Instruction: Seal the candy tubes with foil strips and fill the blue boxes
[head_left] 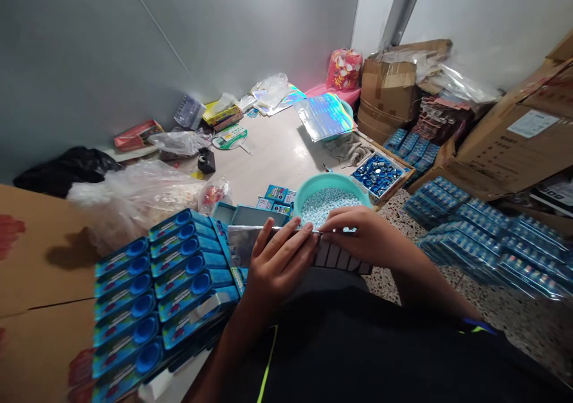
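Note:
My left hand (278, 258) lies with its fingers stretched flat across a silver compartment tray (242, 243) resting on my lap. My right hand (363, 236) is curled with its fingertips pinched at the tray's top edge, just beside the left fingertips; what it pinches is too small to make out. Right behind both hands stands a teal bowl (308, 189) filled with small pale blue-white beads (329, 203). The tray's dark ridged lower part (340, 258) shows below my right hand.
Stacked blue packaged boxes (165, 283) sit at my left on brown cardboard (40, 254). More blue packs (487, 230) spread on the floor at right, beside large cardboard cartons (514, 140). A box of blue round pieces (378, 175), holographic sheets (324, 115) and plastic bags (134, 197) lie beyond.

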{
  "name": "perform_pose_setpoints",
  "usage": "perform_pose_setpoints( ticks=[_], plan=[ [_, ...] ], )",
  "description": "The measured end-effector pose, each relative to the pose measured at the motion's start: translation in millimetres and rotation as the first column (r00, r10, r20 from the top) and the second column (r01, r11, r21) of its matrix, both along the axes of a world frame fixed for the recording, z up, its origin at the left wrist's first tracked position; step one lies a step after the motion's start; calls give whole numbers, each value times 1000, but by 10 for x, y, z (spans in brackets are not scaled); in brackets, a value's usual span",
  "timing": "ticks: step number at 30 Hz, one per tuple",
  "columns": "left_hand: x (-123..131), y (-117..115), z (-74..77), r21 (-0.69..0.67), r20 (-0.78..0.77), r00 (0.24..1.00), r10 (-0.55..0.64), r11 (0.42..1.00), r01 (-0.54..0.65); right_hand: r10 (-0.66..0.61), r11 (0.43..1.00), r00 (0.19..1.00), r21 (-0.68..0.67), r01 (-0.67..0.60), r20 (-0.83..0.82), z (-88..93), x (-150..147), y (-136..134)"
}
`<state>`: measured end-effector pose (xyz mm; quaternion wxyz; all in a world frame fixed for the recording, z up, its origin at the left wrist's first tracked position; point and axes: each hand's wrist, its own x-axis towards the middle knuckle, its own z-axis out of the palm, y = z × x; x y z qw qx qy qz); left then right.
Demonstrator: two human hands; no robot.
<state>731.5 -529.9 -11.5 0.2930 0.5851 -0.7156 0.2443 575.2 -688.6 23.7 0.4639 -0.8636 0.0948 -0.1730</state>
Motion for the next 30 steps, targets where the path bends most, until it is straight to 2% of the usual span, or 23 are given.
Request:
perform_pose_setpoints(
  ticks=[4, 11, 16, 19, 22, 24, 27, 30],
  plan=[
    [-21, 41, -40, 12, 53, 998, -15, 1000, 14, -47, 999, 998, 15, 47, 44, -11, 5, -27],
    [-29, 115, -155, 147, -58, 994, -91, 984, 99, -116, 990, 990, 93, 108, 76, -37, 22, -98],
    [8, 133, -118, 106, -148, 979, -138, 982, 154, -123, 986, 991, 116, 116, 56, -65, 54, -112],
    [13, 140, -144, 45, -259, 950, -173, 981, 190, -161, 979, 987, 134, 157, 22, -135, 84, -152],
    [-19, 164, -180, -64, -436, 888, -148, 989, 134, -232, 958, 972, 162, 237, -47, -364, 144, -281],
    [-52, 208, -161, -98, -566, 821, -78, 995, 27, -287, 937, 948, 163, 308, -139, -636, 199, -413],
    [-92, 328, -31, -87, -757, 653, -28, 994, -58, -367, 903, 850, 77, 423, -377, -1147, 276, -588],
    [-107, 489, 178, -84, -863, 505, -11, 989, -123, -373, 904, 763, -21, 428, -528, -1594, 310, -627]
  ],
)
